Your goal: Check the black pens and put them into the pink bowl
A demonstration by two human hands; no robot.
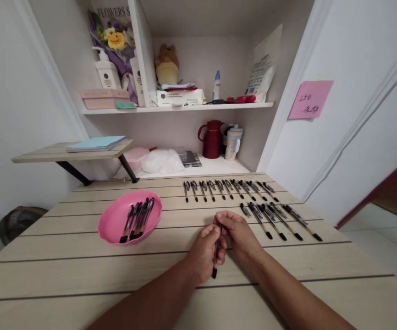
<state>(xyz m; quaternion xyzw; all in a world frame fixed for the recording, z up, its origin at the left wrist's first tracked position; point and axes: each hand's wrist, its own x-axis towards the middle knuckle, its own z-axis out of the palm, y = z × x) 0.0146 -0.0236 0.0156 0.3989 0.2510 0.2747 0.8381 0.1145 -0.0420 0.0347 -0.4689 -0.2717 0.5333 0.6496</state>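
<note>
My left hand (203, 250) and my right hand (238, 233) meet over the wooden table (81, 279), both closed round one black pen (216, 254) that points toward me. A pink dish (111, 220) to the left holds several black pens (138, 219). Beyond my hands a far row of black pens (226, 189) lies side by side. A nearer row of pens (277, 220) lies to the right of my right hand.
A small raised wooden stand (47, 155) with a blue notebook (95, 143) is at the back left. The alcove behind holds a dark red jug (212, 139), a white cup (233, 142) and a shelf of bottles and boxes. A pink note (310, 99) is stuck on the right wall.
</note>
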